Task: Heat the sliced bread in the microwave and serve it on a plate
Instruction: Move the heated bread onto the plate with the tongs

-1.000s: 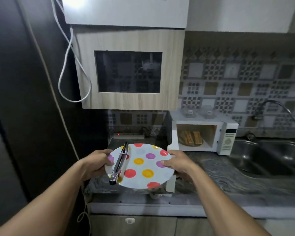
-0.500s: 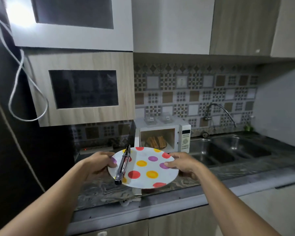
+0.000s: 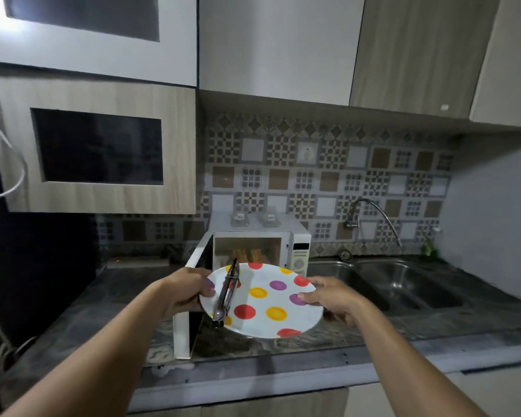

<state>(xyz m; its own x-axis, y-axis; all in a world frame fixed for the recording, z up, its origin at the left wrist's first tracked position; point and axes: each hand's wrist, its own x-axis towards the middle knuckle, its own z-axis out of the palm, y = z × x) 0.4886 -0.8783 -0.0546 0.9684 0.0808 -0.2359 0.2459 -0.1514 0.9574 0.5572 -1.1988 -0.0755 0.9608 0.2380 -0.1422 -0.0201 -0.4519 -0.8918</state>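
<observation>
Holding the plate (image 3: pixel 271 308) level over the surface (image 3: pixel 433 323), the person grips its left rim with the left hand (image 3: pixel 182 291) and its right rim with the right hand (image 3: pixel 333 296). Tongs (image 3: pixel 227 291) lie across the plate's left side. Bread (image 3: pixel 248 254) stands inside the open microwave (image 3: pixel 298 245), just beyond. Serving seems next: set the plate down, free a hand for the tongs.

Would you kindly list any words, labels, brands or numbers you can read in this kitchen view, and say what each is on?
No text is legible.
White microwave's control panel: markings too small and blurred.
Two small clear containers on the microwave: white labels, unreadable.
Round polka-dot plate: coloured dots only, no writing.
</observation>
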